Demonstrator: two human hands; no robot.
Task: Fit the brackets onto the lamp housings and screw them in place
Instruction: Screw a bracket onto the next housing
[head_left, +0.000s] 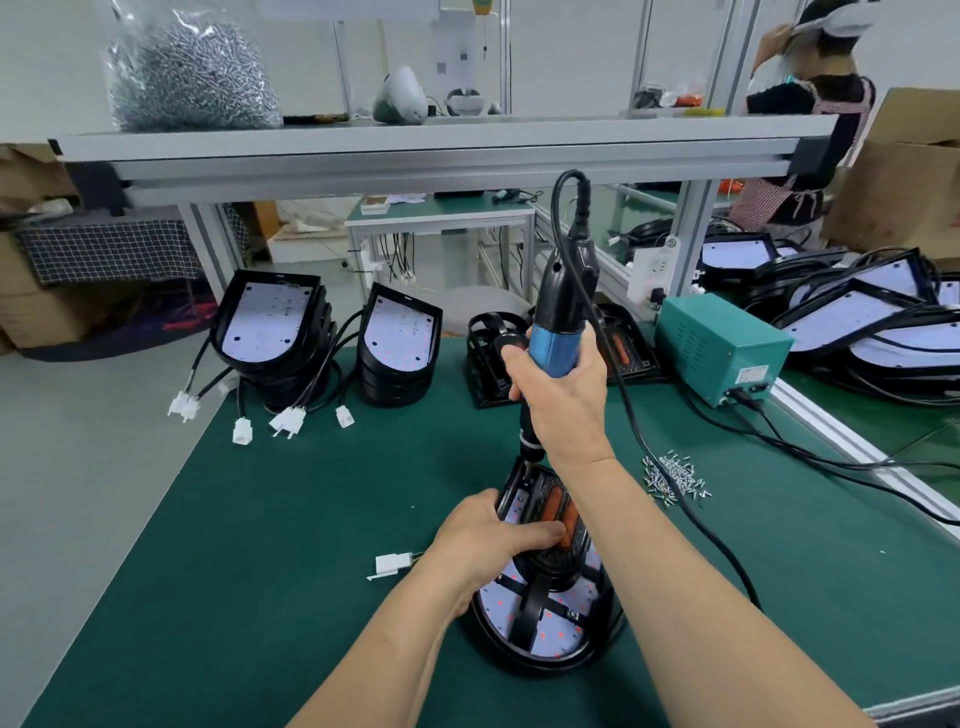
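Right hand is gripping a blue-and-black electric screwdriver over the black bracket; left hand is clasping the oval black lamp housing. A tilting bit risks slipping off.

The black oval lamp housing lies front-centre on the green-matted workbench, the black plastic bracket seated in it, the blue-handled electric screwdriver upright over its far end, the white plug connector to its left, the loose pile of silver screws to its right. Along the far edge stand, left to right, two stacks of black lamp housings, a stack of black brackets and the teal metal power box.
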